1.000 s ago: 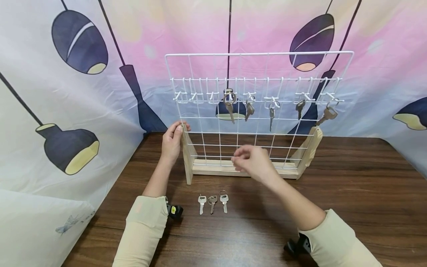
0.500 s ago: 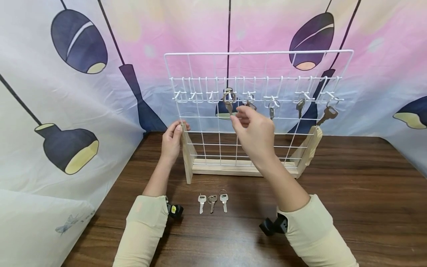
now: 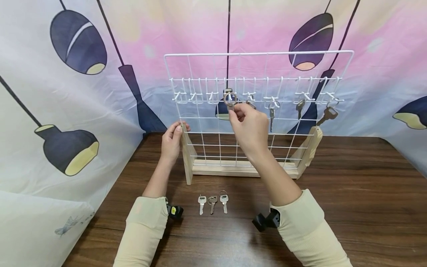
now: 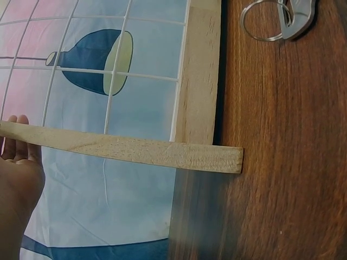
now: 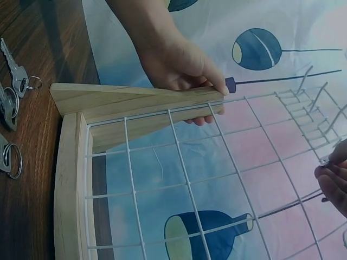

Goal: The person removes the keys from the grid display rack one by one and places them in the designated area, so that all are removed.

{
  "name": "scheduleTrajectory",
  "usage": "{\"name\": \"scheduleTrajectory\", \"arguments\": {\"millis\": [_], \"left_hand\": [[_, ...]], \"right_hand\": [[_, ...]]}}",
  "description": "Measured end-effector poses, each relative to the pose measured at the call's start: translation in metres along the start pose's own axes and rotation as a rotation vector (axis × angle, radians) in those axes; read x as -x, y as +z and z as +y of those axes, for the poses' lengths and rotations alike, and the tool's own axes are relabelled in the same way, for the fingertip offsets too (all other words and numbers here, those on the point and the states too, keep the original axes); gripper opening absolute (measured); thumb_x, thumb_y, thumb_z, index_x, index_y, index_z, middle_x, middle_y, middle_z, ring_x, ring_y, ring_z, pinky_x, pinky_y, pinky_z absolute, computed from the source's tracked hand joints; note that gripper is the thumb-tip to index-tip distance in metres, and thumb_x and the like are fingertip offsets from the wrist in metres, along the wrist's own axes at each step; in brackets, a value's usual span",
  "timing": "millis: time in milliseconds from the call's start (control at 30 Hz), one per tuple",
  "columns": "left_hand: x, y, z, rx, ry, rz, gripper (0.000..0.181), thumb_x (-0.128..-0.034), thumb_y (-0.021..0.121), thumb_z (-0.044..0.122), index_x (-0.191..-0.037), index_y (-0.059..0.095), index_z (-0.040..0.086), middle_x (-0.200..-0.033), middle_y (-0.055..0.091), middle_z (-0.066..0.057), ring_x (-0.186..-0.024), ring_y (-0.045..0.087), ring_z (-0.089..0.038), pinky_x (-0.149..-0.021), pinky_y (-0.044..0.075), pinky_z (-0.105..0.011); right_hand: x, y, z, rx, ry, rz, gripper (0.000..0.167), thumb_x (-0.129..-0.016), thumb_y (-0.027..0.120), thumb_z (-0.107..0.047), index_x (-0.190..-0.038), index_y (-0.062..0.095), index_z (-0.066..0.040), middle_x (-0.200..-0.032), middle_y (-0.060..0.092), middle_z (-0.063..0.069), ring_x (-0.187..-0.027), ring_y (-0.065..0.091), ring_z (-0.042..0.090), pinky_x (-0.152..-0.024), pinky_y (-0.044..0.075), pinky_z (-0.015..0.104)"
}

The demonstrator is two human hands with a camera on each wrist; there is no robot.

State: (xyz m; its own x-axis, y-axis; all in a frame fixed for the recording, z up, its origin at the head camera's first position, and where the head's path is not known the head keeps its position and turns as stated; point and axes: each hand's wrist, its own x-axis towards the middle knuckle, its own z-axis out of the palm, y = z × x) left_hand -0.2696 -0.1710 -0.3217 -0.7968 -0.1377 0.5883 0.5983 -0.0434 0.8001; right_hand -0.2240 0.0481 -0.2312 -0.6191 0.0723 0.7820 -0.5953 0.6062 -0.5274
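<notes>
A white wire grid rack with a wooden base (image 3: 220, 170) stands on the table. My left hand (image 3: 171, 142) grips the top of its left wooden upright (image 3: 186, 159), thumb in front, as the right wrist view also shows. My right hand (image 3: 251, 128) pinches a key whose ring (image 3: 230, 97) loops at a white hook. Fingers mostly hide that key. To its right, several more keys hang from hooks, among them a small key (image 3: 271, 115), a darker key (image 3: 300, 107) and a bronze key (image 3: 328, 114). One beside my hand is largely covered.
On the table in front of the rack lie three keys in a row: a silver key (image 3: 201, 204), a darker key (image 3: 212, 204) and another silver key (image 3: 224, 203). Bare white hooks (image 3: 194, 96) sit at the rack's left. A printed cloth (image 3: 133, 33) hangs behind.
My right hand has risen from in front of the lower grid to the hooks, and its fingers have come together on the hanging key. The left hand has stayed on the upright.
</notes>
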Motion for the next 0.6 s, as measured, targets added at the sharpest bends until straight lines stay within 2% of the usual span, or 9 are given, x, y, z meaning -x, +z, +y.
{"name": "scheduleTrajectory", "arguments": {"millis": [600], "left_hand": [[0.001,0.002,0.002,0.018,0.001,0.008,0.030,-0.0977,0.041,0.006,-0.112,0.050,-0.019,-0.092,0.063,0.001,-0.088,0.061,-0.012,-0.084,0.046,-0.023]], "right_hand": [[0.011,-0.018,-0.013,-0.091,-0.131,0.109,0.006,-0.082,0.066,-0.005,-0.081,0.069,0.000,-0.068,0.066,0.006,-0.056,0.059,0.012,-0.052,0.047,0.022]]}}
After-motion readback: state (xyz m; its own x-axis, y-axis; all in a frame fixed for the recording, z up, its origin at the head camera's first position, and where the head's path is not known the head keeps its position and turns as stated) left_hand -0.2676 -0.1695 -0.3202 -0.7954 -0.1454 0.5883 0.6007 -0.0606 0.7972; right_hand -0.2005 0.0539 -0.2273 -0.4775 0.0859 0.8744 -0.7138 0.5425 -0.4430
